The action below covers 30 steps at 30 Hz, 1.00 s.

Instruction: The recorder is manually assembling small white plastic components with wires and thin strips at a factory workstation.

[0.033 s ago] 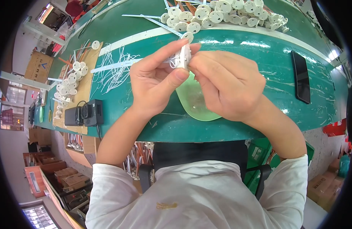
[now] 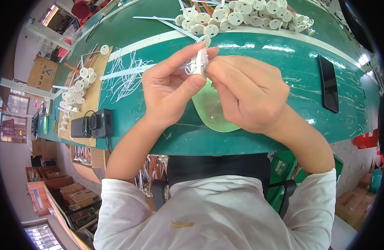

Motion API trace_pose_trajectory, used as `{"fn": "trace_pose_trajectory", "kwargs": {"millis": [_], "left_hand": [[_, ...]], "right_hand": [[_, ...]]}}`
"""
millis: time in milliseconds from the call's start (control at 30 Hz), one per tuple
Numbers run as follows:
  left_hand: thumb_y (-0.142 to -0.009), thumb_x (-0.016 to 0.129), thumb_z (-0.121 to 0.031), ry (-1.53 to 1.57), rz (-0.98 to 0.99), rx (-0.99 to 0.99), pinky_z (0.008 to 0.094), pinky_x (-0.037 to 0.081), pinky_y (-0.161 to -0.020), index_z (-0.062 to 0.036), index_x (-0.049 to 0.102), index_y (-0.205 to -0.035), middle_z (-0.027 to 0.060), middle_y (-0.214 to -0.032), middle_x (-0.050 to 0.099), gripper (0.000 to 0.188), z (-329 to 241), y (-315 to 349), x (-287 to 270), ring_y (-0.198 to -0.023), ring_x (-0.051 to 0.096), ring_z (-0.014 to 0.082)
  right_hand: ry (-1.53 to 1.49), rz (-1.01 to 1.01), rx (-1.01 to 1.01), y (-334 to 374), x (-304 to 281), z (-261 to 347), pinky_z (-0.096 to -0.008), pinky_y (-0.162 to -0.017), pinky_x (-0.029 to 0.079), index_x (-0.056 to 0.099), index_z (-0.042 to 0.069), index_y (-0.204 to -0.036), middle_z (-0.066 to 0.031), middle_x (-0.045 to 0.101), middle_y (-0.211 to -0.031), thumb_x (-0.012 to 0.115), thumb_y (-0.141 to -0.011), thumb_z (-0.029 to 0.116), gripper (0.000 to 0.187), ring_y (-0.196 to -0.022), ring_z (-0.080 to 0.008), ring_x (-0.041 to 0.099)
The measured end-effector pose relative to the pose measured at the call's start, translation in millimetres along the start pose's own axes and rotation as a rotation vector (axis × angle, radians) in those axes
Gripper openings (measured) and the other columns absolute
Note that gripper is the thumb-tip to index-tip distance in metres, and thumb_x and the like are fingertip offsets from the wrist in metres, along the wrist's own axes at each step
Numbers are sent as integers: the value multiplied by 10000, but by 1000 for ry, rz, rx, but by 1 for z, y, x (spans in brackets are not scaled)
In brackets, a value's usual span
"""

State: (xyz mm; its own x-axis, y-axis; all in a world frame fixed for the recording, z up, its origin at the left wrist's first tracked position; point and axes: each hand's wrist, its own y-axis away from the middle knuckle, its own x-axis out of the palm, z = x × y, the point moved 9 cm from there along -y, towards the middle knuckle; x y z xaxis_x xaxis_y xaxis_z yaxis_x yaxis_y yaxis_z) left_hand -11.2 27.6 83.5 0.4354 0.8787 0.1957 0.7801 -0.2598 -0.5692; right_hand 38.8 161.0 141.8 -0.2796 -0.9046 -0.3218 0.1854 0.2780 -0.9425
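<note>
My left hand grips a white round plastic piece edge-on between thumb and fingers, above the green table. From that piece a pale blue flat strip runs out to the left, and a thin white wire loops beside it. My right hand is closed in a pinch against the piece's right side. Its fingertips hide whatever is between them. Below both hands sits a light green bowl, partly covered by my right hand.
White discs with strips are heaped at the back. More discs lie on cardboard at left, near loose white wires and a black device. A phone lies at right. A cardboard box stands below the table's left edge.
</note>
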Motion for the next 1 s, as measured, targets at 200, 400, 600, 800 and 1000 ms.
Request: {"fn": "trace_pose_trajectory", "kwargs": {"millis": [200, 400, 600, 800, 1000], "left_hand": [[-928, 649, 31, -211, 59, -28, 349, 536, -979, 25, 577, -1367, 199, -1244, 673, 445, -11, -2, -3, -1122, 654, 212], [-950, 671, -87, -490, -12, -211, 221, 486, -693, -26, 665, -1250, 29, -961, 705, 306, -21, -20, -40, -834, 612, 46], [-1006, 582, -194, -1005, -316, -402, 196, 359, -567, -86, 609, -1322, -9, -895, 584, 335, -138, -41, -206, -689, 478, 48], [-984, 553, -183, -918, -650, -532, 219, 341, -509, -137, 533, -1375, -18, -811, 550, 394, -206, 19, -356, -621, 459, 59], [-937, 558, -315, -1573, -582, -848, 364, 549, -683, -74, 650, -1220, 171, -953, 712, 383, -192, 42, -387, -793, 697, 258]], "right_hand": [[-73, 61, 15, 0, 5, -10, -325, -621, 576, 691, -37, -946, -152, 708, -827, 719, -752, -95, 205, -699, -278, 709], [-140, 172, 213, 5, 13, -30, -296, -625, 554, 692, -9, -1020, -143, 723, -917, 736, -793, -62, 238, -694, -241, 693], [-58, 228, 64, 6, 17, -24, -303, -604, 534, 693, -9, -986, -136, 728, -912, 732, -791, -46, 202, -687, -228, 695], [-230, 129, 218, 1, 10, -22, -303, -605, 536, 702, -10, -824, -114, 722, -772, 718, -806, -44, 41, -663, -230, 698], [-205, 112, 212, 5, 9, -25, -294, -593, 529, 700, 1, -810, -115, 715, -756, 717, -804, -43, 47, -637, -227, 689]]}}
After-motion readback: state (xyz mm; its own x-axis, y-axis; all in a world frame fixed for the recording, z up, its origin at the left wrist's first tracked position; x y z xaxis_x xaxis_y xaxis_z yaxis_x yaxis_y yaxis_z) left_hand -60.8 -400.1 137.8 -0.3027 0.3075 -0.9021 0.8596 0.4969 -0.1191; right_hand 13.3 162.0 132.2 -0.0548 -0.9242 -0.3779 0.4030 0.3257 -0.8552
